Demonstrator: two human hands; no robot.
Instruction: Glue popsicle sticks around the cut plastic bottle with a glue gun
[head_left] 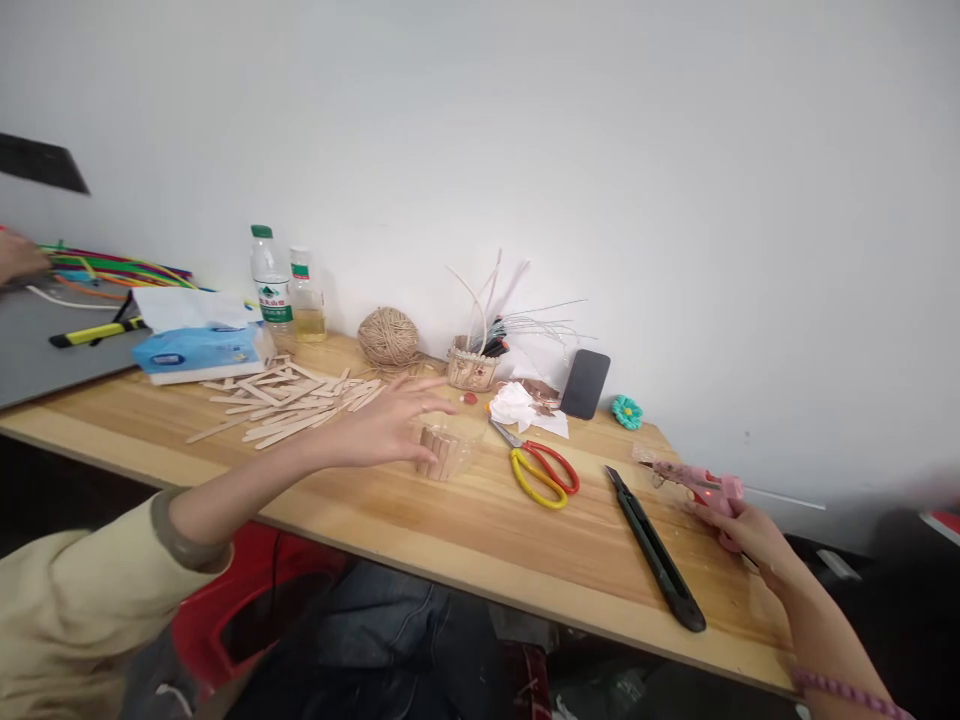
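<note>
My left hand (382, 425) hovers around the near side of a small clear plastic cup (461, 450) with short wooden stick pieces (439, 452) along its side. Its fingers are spread over the cup and the thumb is by the sticks; whether the thumb touches them I cannot tell. At the table's right end, my right hand (754, 535) is wrapped round the handle of a pink hot glue gun (716, 490), whose nozzle points left. A glue stick (787, 498) sticks out of its back. Between my hands lie scissors (544, 475) with red and yellow handles and a dark utility knife (656, 550).
Loose craft sticks (292, 400) are heaped left, beside a tissue pack (199, 352) and two bottles (271, 285). Along the wall stand a twine ball (388, 337), a small basket (472, 368), a phone (586, 383) and a teal flower (627, 411). Another person's hand (19, 257) is far left.
</note>
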